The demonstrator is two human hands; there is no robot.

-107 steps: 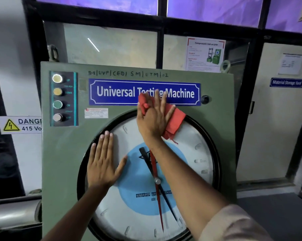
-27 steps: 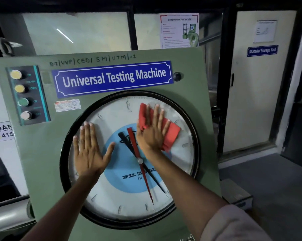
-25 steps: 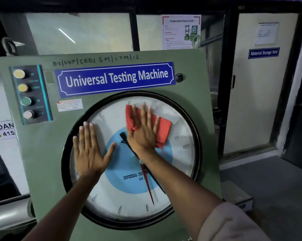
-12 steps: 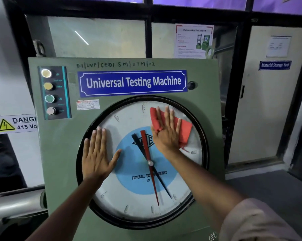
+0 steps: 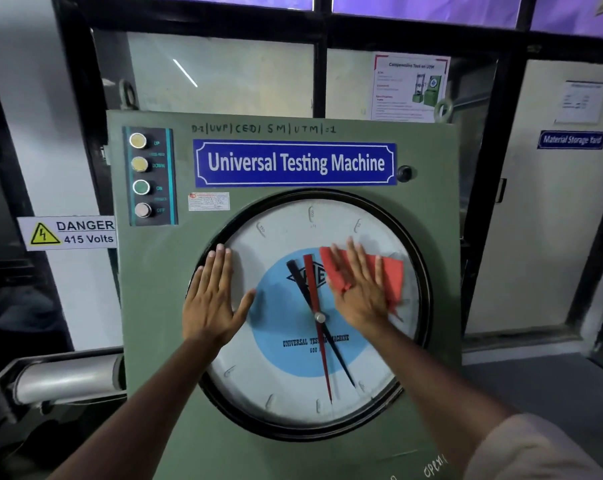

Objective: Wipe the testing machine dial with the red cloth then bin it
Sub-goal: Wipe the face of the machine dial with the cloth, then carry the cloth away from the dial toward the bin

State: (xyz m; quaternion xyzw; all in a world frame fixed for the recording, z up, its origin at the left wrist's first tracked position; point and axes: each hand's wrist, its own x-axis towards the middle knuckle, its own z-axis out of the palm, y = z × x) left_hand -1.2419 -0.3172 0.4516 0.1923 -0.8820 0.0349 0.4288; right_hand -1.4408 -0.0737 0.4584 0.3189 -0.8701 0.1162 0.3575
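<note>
- Now the right hand (image 5: 360,287) lies flat with fingers spread, pressing the red cloth (image 5: 390,277) against the glass of the dial (image 5: 293,393); it pins the cloth under palm and fingers and does not pinch it.
- Half a second ago that hand and cloth sat higher, near the top of the face; they have since slid down to the right of the two pointers, so the stroke is working downward.
- Most of the cloth shows beyond the fingertips and past the little-finger side of the hand, with a loose corner trailing below.
- Across the pointers from the cloth, the left hand (image 5: 213,299) is open and flat, holding nothing, fingertips at the black rim; it has kept much the same brace on the dial throughout.
- Below the right wrist, the lower half of the face looks unwiped, though smears are hard to judge through the glare.
- Wiping seems mid-course, and no bin is in view, so disposal is some way off.
</note>
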